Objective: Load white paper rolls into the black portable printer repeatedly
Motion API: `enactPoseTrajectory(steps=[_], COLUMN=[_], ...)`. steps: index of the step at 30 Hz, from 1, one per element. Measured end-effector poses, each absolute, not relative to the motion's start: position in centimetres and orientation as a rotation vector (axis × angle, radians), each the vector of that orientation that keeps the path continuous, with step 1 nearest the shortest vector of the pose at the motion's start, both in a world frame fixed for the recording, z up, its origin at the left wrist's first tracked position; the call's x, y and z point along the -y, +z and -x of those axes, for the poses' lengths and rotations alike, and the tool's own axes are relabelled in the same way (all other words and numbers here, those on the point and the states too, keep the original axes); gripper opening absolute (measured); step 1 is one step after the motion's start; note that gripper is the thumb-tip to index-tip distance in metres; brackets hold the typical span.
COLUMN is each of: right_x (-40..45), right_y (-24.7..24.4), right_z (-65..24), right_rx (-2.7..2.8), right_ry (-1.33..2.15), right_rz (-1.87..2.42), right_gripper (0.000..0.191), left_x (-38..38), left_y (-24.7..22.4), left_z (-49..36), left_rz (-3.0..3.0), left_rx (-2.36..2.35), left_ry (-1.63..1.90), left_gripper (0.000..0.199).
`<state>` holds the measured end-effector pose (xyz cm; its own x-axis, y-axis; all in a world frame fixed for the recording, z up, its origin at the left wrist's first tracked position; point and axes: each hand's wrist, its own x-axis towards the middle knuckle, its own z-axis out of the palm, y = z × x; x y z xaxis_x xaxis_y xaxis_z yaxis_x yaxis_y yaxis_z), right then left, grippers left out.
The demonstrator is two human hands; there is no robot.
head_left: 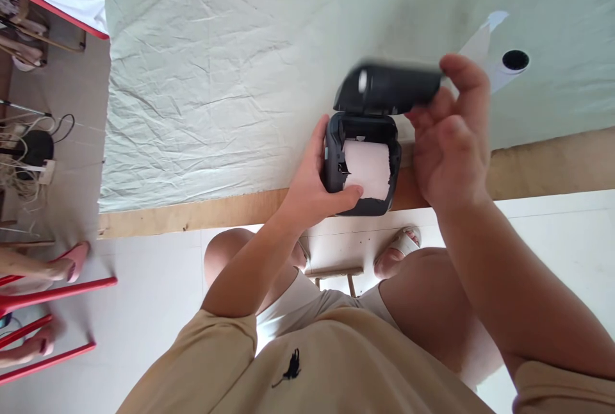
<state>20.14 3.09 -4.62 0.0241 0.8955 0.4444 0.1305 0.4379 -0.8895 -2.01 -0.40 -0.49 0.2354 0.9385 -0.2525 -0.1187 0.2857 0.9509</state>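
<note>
To the left of the left grip, a hand could pass over the creased cloth on the table. Between the grips, the raised lid of the black device blocks the direct way across. Just beyond the right grip stand a paper strip and white roll — nearer the body, thighs narrow the room.

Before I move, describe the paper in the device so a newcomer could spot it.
At the cloth-covered table's edge, the left hand holds a black device, lid raised. The white paper sits inside; the other paper lies on the cloth.
</note>
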Motion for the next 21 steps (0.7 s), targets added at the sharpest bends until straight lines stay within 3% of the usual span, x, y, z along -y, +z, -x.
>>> enactPoseTrajectory(steps=[6, 13, 21], right_x=[-2.3, -1.9, -2.0], right_y=[-4.5, -4.3, -5.1], right_z=[-20.2, -20.4, -20.5], right_rx=[1.593, 1.844, 1.815], right_ry=[0.776, 0.782, 0.788], right_rz=[0.970, 1.046, 0.951], right_gripper=[0.053, 0.057, 0.060], left_x=[0.7, 0.3, 0.1], left_y=[-0.4, -0.3, 0.1], left_z=[2.1, 1.7, 1.5], left_rz=[-0.938, -0.780, -0.821], left_rx=[-1.036, -1.019, -0.864], left_ry=[0.922, 0.934, 0.997], left_gripper=[0.126, 0.066, 0.053])
